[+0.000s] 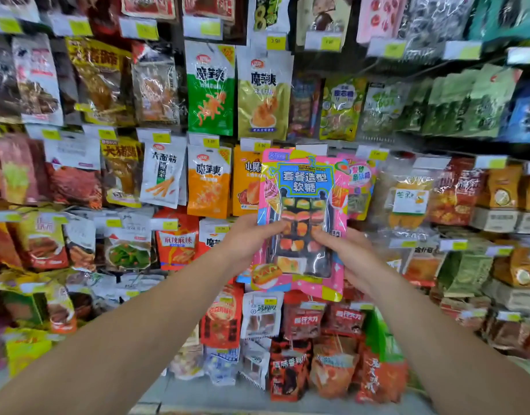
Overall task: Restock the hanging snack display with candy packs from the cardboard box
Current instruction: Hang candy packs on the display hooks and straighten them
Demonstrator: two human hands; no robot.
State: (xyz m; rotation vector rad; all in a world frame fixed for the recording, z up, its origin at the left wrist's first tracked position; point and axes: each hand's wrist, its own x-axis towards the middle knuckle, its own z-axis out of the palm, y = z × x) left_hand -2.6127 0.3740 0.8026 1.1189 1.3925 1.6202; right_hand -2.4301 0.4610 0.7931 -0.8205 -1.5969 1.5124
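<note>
Pink plastic is what jumps out at me on the feed: a gummy candy pack (302, 223) held up in front of the hanging snack display (210, 94). It stands upright, long axis vertical, leaning just a touch clockwise, with the header end and printed blue title at the top and the clear window of little food-shaped gummies facing me. The left hand (248, 241) grips the lower left edge, thumb pressed across the front and the rest of the fingers hidden behind the pack. The right hand (344, 253) clamps the lower right edge the same way, thumb on the front near the window. The pack's top sits just under a row of yellow price tags (262, 144), overlapping an orange bag (247, 184) on its left and another pink candy pack (361, 187) hanging just behind on its right.
</note>
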